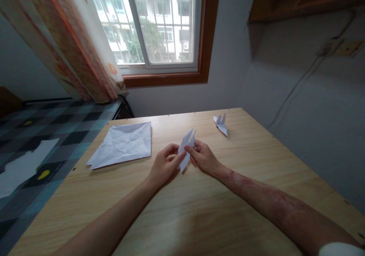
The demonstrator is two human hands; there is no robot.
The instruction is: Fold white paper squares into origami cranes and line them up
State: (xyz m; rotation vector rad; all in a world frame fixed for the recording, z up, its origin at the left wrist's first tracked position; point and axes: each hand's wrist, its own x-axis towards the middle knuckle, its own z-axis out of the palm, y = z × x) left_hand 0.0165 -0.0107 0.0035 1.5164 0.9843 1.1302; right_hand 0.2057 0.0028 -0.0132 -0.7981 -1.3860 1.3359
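A small folded white paper, narrow with two pointed tips at the top and one point below, is held above the middle of the table. My left hand pinches its left side between thumb and fingers. From the right, my right hand grips it too, its thumb lying on the front face. The fingers behind the paper are partly hidden. Farther back to the right stands a finished-looking white origami crane, apart from both hands.
Creased white paper sheets lie at the left of the wooden table. On the checked bed cover rest more white paper pieces. A window, curtain and wall shelf surround the table.
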